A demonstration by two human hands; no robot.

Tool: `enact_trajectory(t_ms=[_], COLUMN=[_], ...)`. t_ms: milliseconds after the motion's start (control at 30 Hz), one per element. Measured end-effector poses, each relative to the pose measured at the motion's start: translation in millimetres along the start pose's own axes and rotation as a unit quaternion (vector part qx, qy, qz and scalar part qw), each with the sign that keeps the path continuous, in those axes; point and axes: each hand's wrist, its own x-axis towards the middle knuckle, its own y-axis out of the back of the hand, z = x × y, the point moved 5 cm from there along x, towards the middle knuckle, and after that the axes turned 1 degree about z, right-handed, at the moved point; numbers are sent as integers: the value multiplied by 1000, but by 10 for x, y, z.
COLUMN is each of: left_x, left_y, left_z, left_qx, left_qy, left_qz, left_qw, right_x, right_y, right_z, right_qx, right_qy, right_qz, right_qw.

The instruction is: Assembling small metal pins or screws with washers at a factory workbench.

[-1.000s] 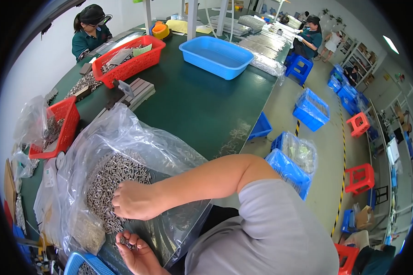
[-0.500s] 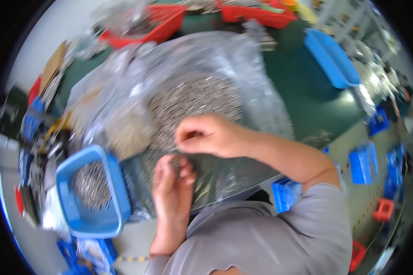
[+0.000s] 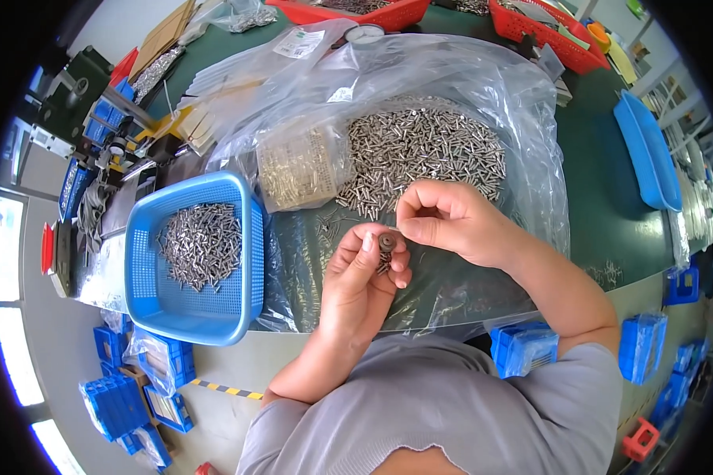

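My left hand holds a small dark round washer-like part between thumb and fingers, with a few more small metal pieces cupped beneath. My right hand pinches a thin metal pin at that part, fingertips touching the left hand. Both hands hover over a large clear plastic bag spread on the green table, holding a heap of small silver pins. A blue mesh basket with more silver pins sits to the left.
A smaller clear packet of pins lies in the bag. Red trays stand at the far edge, a blue tray at right. Tools and blue boxes crowd the left. Blue crates sit on the floor.
The view has swung from the far room down onto the bag and basket. My right hand left the pin heap and came to meet my left hand, which rose with the small part.
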Motion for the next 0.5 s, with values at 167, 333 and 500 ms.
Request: enact_trajectory(t_ms=[167, 333, 500], left_x=[-18, -13, -4], left_y=[-24, -22, -19], left_z=[7, 2, -9], left_qx=[3, 6, 7], left_qy=[6, 9, 12], left_qz=[18, 19, 17], left_qw=[1000, 1000, 1000], right_x=[2, 7, 7], right_y=[-12, -27, -24], right_z=[-9, -34, -57], right_qx=[-34, -64, -104], right_qy=[-3, -6, 18], right_qz=[-7, -7, -1], right_qw=[999, 998, 994])
